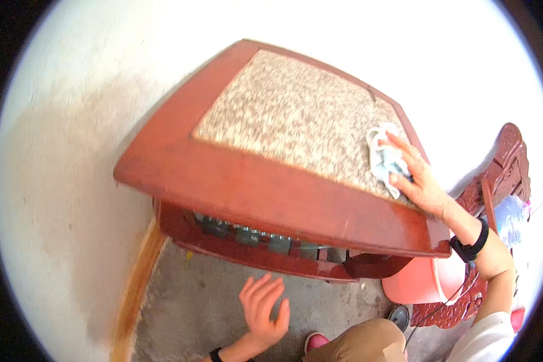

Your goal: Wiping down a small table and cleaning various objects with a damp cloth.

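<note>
My right hand (412,176) presses a crumpled white and pale blue cloth (385,160) onto the speckled stone inlay (294,113) of a reddish-brown wooden table (235,176), near the inlay's right end. A black band circles the right wrist. Below the table's near edge, my left hand (264,310) hangs over the floor, fingers apart and holding nothing. Under the tabletop, several small glass-like items (249,236) stand on a shelf, partly hidden by the top.
A pink bucket (423,280) stands on the concrete floor (199,289) below the table's right corner. Carved dark red wooden furniture (502,167) and a clear plastic item (512,219) are at the right. A pale wall runs behind the table. A thin cable hangs near the bucket.
</note>
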Tool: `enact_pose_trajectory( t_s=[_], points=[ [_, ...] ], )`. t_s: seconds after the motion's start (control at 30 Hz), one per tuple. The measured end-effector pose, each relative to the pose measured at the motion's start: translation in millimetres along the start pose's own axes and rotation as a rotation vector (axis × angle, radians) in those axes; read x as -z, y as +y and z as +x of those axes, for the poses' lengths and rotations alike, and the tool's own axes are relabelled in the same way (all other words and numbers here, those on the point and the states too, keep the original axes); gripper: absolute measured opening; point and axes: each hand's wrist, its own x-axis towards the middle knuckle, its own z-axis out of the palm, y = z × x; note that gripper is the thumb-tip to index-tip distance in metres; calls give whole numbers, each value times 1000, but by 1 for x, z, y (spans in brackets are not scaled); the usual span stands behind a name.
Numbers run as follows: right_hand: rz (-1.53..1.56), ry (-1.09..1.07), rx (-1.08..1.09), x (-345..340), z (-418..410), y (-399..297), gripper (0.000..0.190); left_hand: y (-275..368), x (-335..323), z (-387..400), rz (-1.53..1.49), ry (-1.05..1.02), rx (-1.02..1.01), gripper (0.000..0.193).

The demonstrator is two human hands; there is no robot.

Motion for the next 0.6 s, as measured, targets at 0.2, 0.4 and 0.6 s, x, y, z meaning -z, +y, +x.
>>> enact_pose_trajectory(
  t_s=[0.2, 0.4, 0.6],
  points=[
    [301, -181, 43, 21, -52, -65, 57, 60, 92, 133, 316, 85, -246, 37],
    [188, -123, 32, 35, -27, -17, 59, 83, 63, 250, 585, -302, -20, 63],
    [-56, 184, -452, -11, 42, 57, 51, 95, 51, 268, 748, -483, 122, 82]
  ],
)
